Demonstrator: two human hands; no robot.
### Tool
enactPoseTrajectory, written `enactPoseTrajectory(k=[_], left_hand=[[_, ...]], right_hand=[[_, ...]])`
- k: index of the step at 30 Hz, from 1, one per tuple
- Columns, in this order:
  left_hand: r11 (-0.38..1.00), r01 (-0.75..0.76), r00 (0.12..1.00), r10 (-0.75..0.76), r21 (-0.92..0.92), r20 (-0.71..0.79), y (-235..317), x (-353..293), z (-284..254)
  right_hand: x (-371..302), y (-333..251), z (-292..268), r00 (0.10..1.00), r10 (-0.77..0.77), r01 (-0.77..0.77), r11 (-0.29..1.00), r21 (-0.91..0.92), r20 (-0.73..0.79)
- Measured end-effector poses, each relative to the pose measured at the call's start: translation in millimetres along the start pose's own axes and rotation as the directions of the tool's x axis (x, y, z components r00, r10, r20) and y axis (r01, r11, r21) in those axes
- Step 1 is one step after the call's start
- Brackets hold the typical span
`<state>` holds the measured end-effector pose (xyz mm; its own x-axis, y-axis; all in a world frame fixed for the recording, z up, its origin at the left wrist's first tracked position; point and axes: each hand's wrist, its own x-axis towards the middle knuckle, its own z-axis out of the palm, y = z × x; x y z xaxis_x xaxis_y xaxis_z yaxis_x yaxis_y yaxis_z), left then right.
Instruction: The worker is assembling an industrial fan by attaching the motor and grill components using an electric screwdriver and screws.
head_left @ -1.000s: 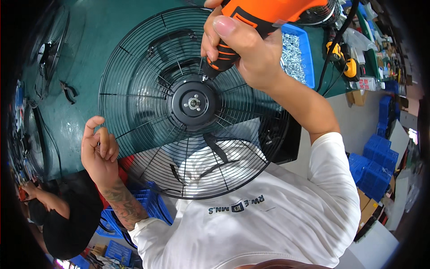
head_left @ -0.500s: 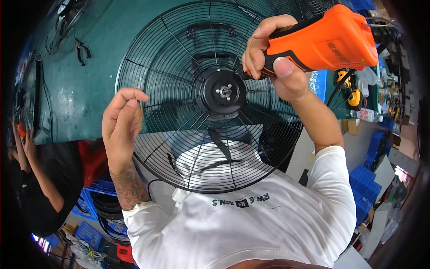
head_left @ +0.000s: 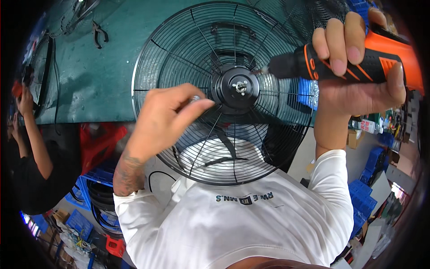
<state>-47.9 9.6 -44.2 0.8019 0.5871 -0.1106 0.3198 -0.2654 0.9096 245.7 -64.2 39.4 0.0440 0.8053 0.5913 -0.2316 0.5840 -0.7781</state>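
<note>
A round black wire fan guard (head_left: 192, 168) has a dark hub (head_left: 226, 96) at its middle, with a shiny shaft and several bright screw heads or studs. My left hand (head_left: 163, 116) is over the guard's left half, thumb and index finger closed on a small shiny metal piece (head_left: 195, 98), too small to tell its kind. My right hand (head_left: 354, 96) grips an orange and black power screwdriver (head_left: 293, 64), held sideways above the guard's right side. Its bit (head_left: 261, 71) points left, close to the hub's upper right edge but seemingly above it.
The guard lies on a green-topped table (head_left: 107, 89) and overhangs its near edge. Pliers (head_left: 99, 35) rest at the far left. More wire guards (head_left: 316, 15) are at the back right. A co-worker's arms (head_left: 33, 134) are at far left. Blue crates (head_left: 362, 201) stand at right.
My left hand has moved right toward the hub, and the metal piece now shows in its fingers. The screwdriver has swung right and levelled, its tip now right of the hub.
</note>
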Motion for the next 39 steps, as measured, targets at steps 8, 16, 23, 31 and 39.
enactPoseTrajectory(k=[8,16,23,31,39], left_hand=[[0.951,-0.310,0.949,0.309,0.002,0.053,16,2,28],[0.944,-0.327,0.945,0.326,0.036,0.038,16,-4,28],[0.920,-0.375,0.926,0.376,0.112,0.006,16,-2,30],[0.979,0.059,0.794,0.072,0.193,-0.604,-18,-21,-25],[0.889,0.135,0.882,-0.309,-0.437,-0.357,-96,-15,-34]], right_hand=[[-6,-8,34,0.935,0.010,-0.067,0.986,0.149,0.354],[-10,-4,40,0.921,0.009,-0.067,0.988,0.137,0.389],[-7,0,45,0.917,0.022,-0.076,0.990,0.120,0.397],[0,31,70,0.984,0.003,0.003,0.999,0.033,-0.179],[0,95,50,0.957,0.098,-0.128,0.987,-0.094,-0.275]])
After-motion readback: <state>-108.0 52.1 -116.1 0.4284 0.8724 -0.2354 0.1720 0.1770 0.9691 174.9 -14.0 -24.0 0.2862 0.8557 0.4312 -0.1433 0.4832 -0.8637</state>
